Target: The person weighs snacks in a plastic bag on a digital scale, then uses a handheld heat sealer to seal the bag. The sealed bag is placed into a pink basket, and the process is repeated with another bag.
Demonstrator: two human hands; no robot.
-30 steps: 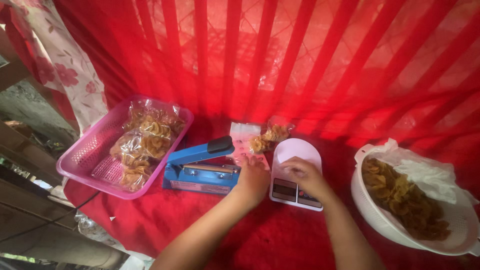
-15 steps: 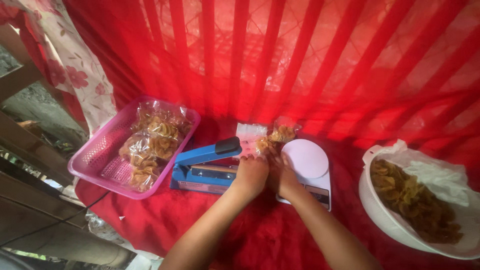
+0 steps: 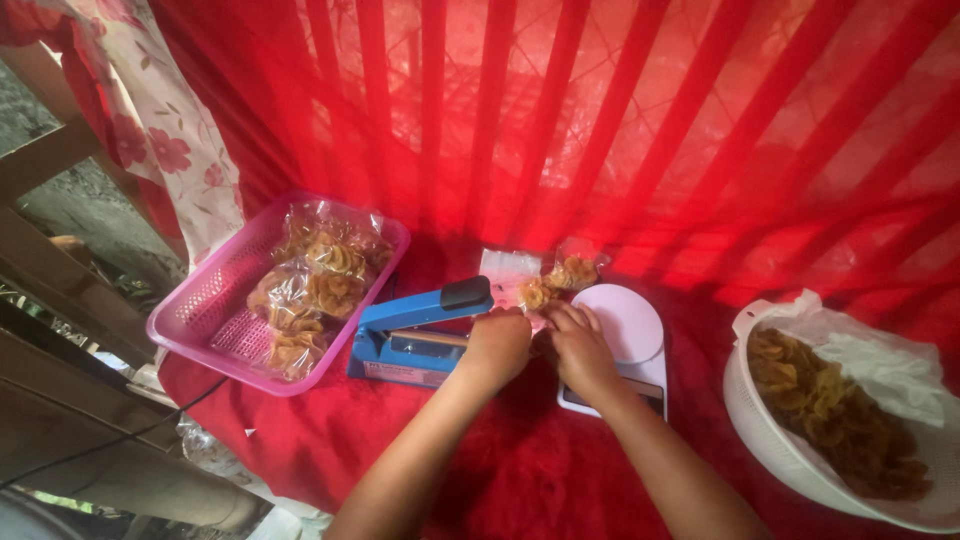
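My left hand (image 3: 497, 345) and my right hand (image 3: 580, 345) meet over a small clear bag of fried chips (image 3: 550, 283), both pinching its near end between the blue heat sealer (image 3: 415, 325) and the white kitchen scale (image 3: 630, 335). The bag's far part lies on the red cloth just behind the scale. The sealer's arm is raised, its black handle by my left knuckles.
A pink plastic basket (image 3: 215, 310) at the left holds several sealed chip bags (image 3: 310, 285). A white colander (image 3: 790, 450) lined with plastic and filled with loose chips stands at the right. Red cloth (image 3: 520, 470) covers the table; a red curtain hangs behind. The table edge drops off at left.
My right hand has left the scale's front and moved left to join my left hand on the chip bag. The view has shifted slightly.
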